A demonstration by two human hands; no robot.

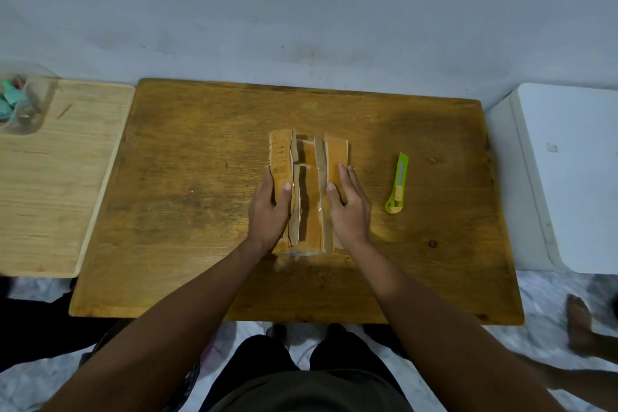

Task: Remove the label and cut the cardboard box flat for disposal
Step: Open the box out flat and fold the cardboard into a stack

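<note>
Both hands on cardboard box (309, 191), middle of wooden table (200, 177)

Left hand (269, 211) gripping left side panel, thumb on top & fingers curled round outer edge; right hand (349, 207) lying flat w/ straight fingers on right panel. Top flaps split open in strips btw the hands. Green utility knife (398, 184) lying on table, near box on right side, apart from it

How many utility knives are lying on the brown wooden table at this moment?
1. The green utility knife lies on the brown wooden table, apart from the cut cardboard box, beyond the right hand. Another could hide under the cardboard.
</note>
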